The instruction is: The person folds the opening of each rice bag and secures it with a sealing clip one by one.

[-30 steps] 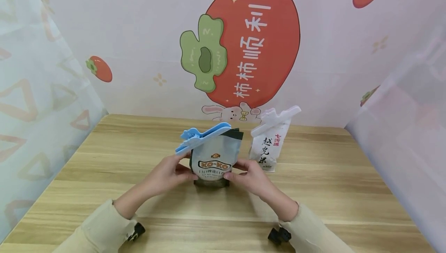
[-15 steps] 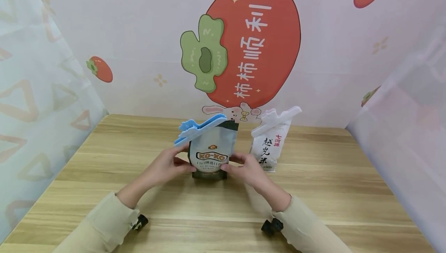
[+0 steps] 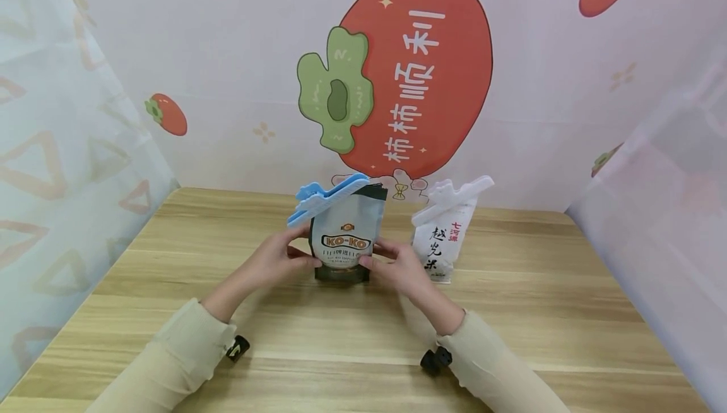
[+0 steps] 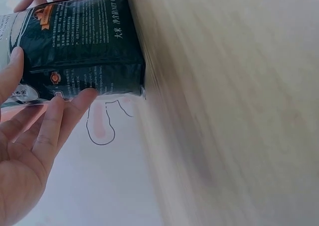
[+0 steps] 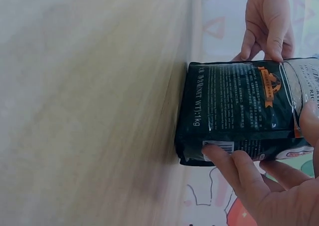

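A dark green and white KO-KO rice bag (image 3: 348, 223) stands upright near the table's back edge, its dark base low against the wood. Across its top left corner slants a blue bag clip (image 3: 328, 199). My left hand (image 3: 282, 257) grips the bag's left side, thumb near the lower front edge. From the other side my right hand (image 3: 404, 272) holds it the same way. In the left wrist view, fingers (image 4: 49, 128) lie along the bag's narrow side (image 4: 94, 79). The right wrist view shows fingertips (image 5: 219, 155) over a barcode label on the bag.
Right behind my right hand stands a white rice bag (image 3: 438, 245), closed with a pale white clip (image 3: 452, 198). The wooden table (image 3: 341, 343) meets a printed cloth backdrop (image 3: 227, 148) at the back, with cloth sides left and right.
Both hands have moved the KO-KO bag away from me, toward the back of the table, keeping their hold. The white bag stays in its place.
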Tool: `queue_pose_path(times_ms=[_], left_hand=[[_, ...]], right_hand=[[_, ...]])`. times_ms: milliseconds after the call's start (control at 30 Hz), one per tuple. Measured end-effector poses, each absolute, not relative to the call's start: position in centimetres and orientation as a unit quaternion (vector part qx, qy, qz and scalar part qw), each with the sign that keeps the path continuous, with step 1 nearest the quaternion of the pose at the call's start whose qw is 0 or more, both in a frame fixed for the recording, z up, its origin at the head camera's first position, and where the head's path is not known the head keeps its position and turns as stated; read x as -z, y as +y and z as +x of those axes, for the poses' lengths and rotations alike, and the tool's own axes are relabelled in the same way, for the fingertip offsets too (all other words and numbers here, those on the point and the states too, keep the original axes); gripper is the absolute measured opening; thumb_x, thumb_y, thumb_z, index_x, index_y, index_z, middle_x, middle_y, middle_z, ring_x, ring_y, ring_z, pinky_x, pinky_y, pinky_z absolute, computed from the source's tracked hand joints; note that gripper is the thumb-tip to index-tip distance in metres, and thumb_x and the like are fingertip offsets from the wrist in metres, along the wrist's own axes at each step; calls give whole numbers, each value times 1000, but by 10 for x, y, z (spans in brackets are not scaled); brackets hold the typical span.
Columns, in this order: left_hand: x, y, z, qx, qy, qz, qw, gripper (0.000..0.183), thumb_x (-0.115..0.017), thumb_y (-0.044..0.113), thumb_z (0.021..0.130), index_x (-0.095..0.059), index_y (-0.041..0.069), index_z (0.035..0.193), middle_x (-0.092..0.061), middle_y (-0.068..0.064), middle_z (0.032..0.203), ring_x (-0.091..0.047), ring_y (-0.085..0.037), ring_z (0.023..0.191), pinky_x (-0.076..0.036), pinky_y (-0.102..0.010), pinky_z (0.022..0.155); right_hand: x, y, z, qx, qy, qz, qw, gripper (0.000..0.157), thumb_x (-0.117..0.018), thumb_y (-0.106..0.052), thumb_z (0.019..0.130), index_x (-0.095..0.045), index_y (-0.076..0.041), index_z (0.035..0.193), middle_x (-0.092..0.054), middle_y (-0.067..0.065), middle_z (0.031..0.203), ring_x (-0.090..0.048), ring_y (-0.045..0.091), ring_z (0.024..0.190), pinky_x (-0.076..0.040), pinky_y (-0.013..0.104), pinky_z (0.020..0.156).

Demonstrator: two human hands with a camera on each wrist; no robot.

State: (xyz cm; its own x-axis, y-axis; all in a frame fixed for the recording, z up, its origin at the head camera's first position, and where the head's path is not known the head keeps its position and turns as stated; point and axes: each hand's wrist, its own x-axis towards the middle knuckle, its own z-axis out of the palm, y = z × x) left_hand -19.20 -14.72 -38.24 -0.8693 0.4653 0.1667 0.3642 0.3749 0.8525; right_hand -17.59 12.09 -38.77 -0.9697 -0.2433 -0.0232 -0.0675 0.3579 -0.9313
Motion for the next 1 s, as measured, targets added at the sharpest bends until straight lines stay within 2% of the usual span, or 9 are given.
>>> queue_pose_path(times_ms=[267,533,1000], left_hand=[[381,-150,-202,-486,837,251,33,67,-76,5,86,-46,10,146,-59,-17,136,-61,-39,121,-60,-40,86],[383,-151,-211,-489,837,241,41,66,-74,8,88,-45,10,147,-58,-16,137,-60,-37,123,-58,-44,90],[385,-148,-215,-487,830,270,20,66,-75,6,87,-45,6,146,-58,-18,138,-58,-36,123,-58,-40,89]], right_hand=[[388,113,-187,572,814,-60,87,51,-73,-29,91,-60,-15,138,-62,12,137,-54,32,132,-48,48,105],[386,110,-193,590,801,-51,86,52,-74,-26,90,-59,-14,139,-61,14,138,-56,31,131,-55,42,98],[388,114,-195,577,809,-62,90,53,-72,-28,92,-57,-15,140,-58,12,142,-50,33,136,-50,49,104]])
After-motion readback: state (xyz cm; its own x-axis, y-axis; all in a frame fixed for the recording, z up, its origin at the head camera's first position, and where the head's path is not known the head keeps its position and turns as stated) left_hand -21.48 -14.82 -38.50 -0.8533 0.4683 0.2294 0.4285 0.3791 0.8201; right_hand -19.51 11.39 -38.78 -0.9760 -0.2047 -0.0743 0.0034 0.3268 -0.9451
